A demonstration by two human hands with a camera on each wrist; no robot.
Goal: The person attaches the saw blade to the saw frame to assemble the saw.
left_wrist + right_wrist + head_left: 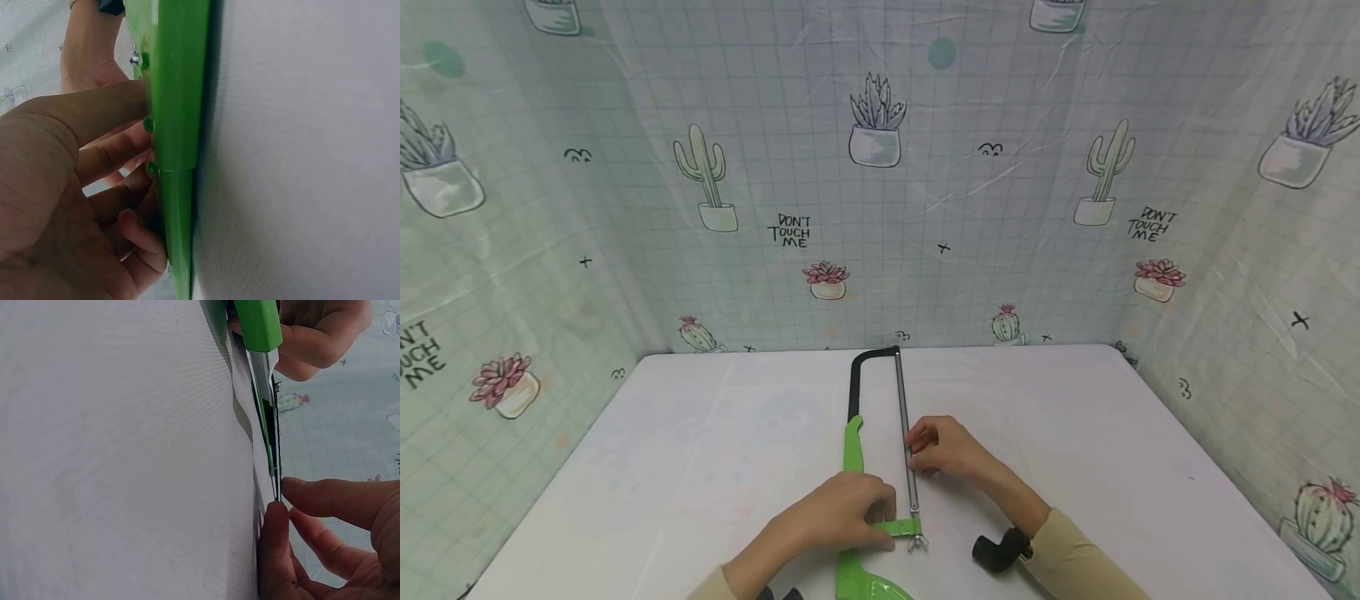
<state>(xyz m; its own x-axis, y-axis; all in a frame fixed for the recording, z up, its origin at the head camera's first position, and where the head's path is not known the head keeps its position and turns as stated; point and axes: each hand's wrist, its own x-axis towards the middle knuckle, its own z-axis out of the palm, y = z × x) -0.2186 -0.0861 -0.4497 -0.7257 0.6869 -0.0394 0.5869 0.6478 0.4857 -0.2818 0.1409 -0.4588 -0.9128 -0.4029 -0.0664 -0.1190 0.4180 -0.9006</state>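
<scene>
A hacksaw [852, 450] lies flat on the white table [700, 467], its green handle toward me and its black bow at the far end. My left hand [880, 523] grips the green frame at the handle end, beside the wing nut [917, 542]. In the left wrist view its fingers [119, 150] curl against the green frame [175, 125]. My right hand [916, 454] pinches the steel blade [902, 400] near its middle. The right wrist view shows thumb and forefinger [325, 497] closed on the thin blade [272, 450], with the left hand [319, 337] beyond.
Cactus-print sheeting [880, 208] walls the table on the back and both sides. A black wrist-camera mount [1000, 550] sits on my right forearm. Bare tabletop stretches to the left and right of the saw.
</scene>
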